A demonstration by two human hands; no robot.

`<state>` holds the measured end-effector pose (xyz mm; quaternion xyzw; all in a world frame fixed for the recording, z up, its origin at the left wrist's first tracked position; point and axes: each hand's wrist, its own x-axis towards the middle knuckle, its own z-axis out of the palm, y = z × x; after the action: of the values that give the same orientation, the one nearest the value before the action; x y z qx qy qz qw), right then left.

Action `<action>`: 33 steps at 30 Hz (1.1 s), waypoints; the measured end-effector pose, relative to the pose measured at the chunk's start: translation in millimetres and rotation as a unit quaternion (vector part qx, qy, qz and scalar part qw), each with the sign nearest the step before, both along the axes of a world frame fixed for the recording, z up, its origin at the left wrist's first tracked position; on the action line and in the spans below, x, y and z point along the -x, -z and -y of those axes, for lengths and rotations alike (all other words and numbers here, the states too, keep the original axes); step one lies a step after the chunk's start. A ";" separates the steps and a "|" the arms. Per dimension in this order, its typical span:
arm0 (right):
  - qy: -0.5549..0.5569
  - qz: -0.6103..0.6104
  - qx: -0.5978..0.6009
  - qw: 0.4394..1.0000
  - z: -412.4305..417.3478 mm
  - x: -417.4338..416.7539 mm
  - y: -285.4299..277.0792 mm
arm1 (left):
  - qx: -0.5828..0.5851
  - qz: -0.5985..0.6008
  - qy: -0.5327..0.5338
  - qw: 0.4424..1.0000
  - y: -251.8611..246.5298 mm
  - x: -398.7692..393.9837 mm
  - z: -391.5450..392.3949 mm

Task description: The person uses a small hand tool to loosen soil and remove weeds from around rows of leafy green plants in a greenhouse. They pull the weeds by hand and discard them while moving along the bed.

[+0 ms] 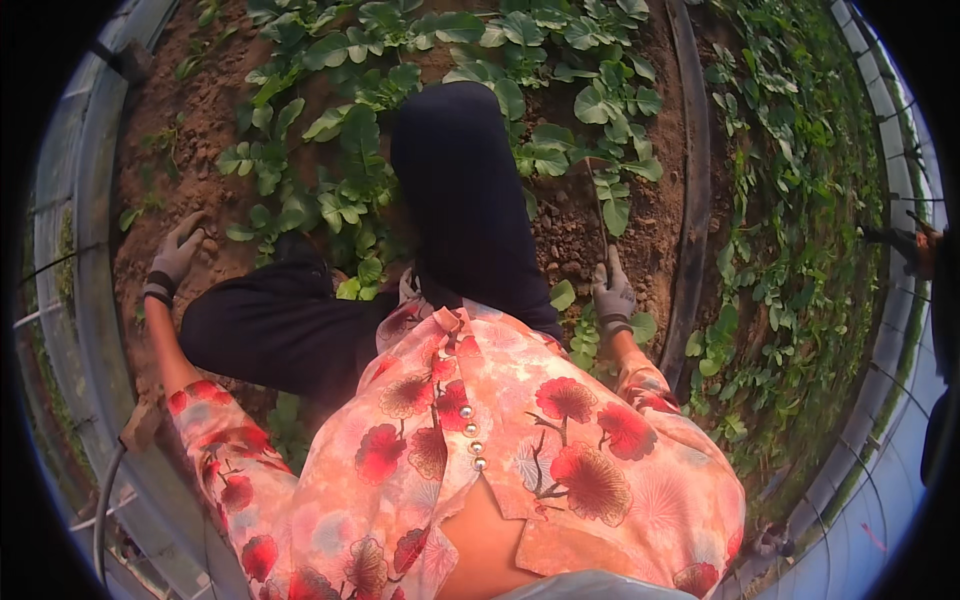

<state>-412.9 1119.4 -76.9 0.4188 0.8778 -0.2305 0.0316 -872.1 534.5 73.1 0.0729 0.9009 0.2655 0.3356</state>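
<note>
My left hand (175, 259), in a grey work glove, is low over bare brown soil at the left. Its fingers are apart and nothing shows in them; a few soil clods (209, 245) lie beside the fingertips. On the right, my gloved right hand (613, 291) grips a thin hand tool (599, 206). The tool's slim shaft reaches away from me to a small, narrow head among the leaves, whose exact shape I cannot make out. Broad-leaved green plants (360, 139) grow in front of me and on both sides of my raised knee (457, 127).
A dark strip or pipe (691, 187) runs along the bed's right side. Beyond it lies another bed of dense greens (810, 172). A film-covered greenhouse wall (94, 247) curves along the left. Small seedlings (139, 212) stand in the soil near it. My bent leg (285, 322) rests at the left.
</note>
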 end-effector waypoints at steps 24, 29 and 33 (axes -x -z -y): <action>0.169 -0.455 0.156 0.860 -176.5 129.4 -225.7 | 0.031 -0.238 0.406 0.882 -41.4 -20.9 -252.2; 0.053 -0.388 0.364 0.845 -109.5 181.5 -265.5 | 0.036 -0.250 0.382 0.889 -40.0 -18.2 -228.9; -0.028 -0.248 0.434 0.865 -19.9 206.0 -241.4 | 0.072 -0.241 0.382 0.889 -42.2 -27.2 -222.5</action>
<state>-618.9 1139.2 164.5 0.2670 0.6792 -0.6837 -0.0023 -844.9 757.0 115.3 0.4485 0.8733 0.0259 0.1882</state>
